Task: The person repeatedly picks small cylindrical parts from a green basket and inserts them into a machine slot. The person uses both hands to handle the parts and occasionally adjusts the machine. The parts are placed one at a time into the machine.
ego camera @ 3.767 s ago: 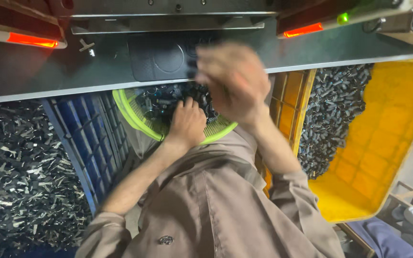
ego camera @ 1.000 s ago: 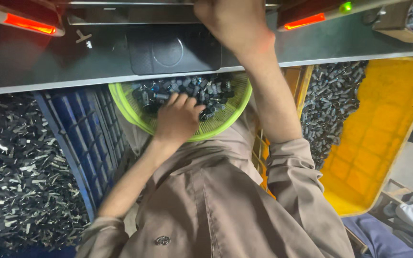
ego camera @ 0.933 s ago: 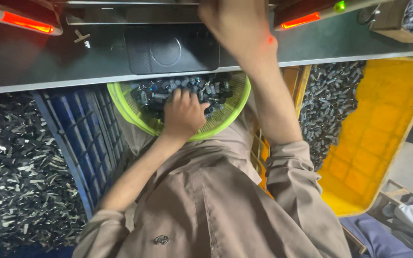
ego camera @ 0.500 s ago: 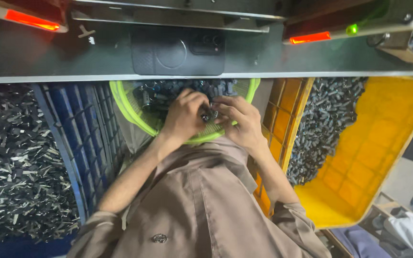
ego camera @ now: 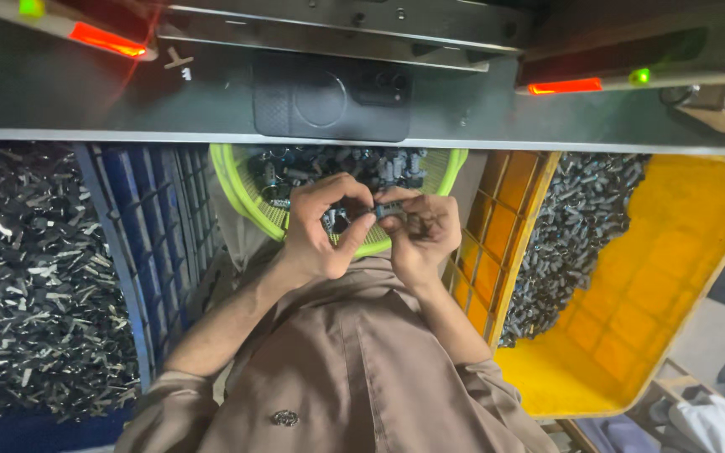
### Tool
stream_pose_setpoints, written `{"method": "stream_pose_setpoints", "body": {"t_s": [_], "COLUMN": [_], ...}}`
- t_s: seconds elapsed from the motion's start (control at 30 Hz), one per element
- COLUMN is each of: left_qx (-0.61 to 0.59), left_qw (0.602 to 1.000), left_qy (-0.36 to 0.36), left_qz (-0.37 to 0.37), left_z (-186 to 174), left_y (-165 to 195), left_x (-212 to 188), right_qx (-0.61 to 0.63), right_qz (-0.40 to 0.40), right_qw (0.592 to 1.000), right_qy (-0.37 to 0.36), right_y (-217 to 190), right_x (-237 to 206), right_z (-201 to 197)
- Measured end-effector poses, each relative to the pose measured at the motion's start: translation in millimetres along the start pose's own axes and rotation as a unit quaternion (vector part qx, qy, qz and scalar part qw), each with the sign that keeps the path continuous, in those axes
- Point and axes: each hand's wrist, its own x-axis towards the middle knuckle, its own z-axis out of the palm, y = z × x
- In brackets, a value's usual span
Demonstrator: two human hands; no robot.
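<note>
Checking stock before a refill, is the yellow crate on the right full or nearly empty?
Partly empty. The yellow crate holds a pile of small dark parts against one side only; much of its bare yellow floor shows.

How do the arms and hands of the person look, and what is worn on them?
Both hands, left hand and right hand, are bare, with no gloves. The forearms are uncovered; brown shirt sleeves end around the elbows.

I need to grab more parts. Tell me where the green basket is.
In the head view, the green basket sits centre, under the metal shelf's edge, between the blue crate and yellow crate, behind both hands.
</note>
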Motion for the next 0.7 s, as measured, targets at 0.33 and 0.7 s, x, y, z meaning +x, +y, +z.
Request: {"method": "stream_pose_setpoints", "body": {"t_s": [0.33,0.7], "left_qx": [0.122,-0.206], "left_qw": [0.984,0.971], "left_qy": [0.103,0.052], "left_qz": [0.074,-0.107], "left_z": [-36,-32], "left_y": [64,3], "left_x": [-21,-58], "right_qx": [0.317,-0.361], "right_qz": [0.162,-0.431], "right_qw": [0.933,0.825], "right_qy": [0.046,-0.052], "right_y": [-1,-80], "right_x": [32,206], "right_z": [15,69]}}
